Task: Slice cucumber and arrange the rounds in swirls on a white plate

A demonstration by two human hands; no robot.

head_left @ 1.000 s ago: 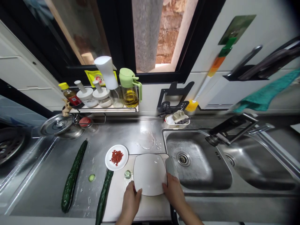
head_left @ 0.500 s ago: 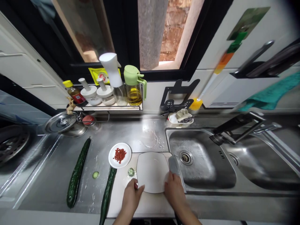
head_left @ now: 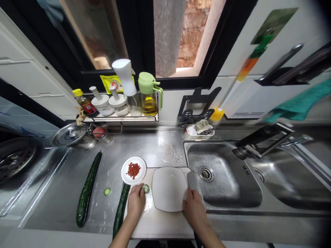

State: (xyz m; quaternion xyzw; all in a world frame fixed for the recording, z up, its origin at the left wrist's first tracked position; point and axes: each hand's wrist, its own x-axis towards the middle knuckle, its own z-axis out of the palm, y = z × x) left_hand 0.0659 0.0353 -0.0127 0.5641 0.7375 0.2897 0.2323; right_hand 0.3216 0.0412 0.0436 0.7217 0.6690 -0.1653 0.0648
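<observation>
A white squarish plate (head_left: 169,189) lies on the pale cutting board (head_left: 160,225). My right hand (head_left: 194,208) is closed at the plate's right edge, over a knife with a grey blade (head_left: 192,181) and a black handle. My left hand (head_left: 136,201), its fingers drawn together, has its fingertips at a small cut cucumber piece (head_left: 146,188) left of the plate. Beneath my left wrist, a long cucumber (head_left: 121,210) lies along the board's left edge. A small white dish (head_left: 141,177) of red dried berries sits just beyond it.
Left on the steel counter lie another cucumber (head_left: 89,189) and a cut cucumber end (head_left: 107,191). A lidded pot (head_left: 72,134) stands behind. Bottles and jars line a rack (head_left: 124,119) under the window. To the right are a double sink (head_left: 222,175) and a black faucet (head_left: 254,141).
My left hand has left the plate's lower left edge and moved left and away from me to the small cucumber piece. My right hand stays at the plate's right edge.
</observation>
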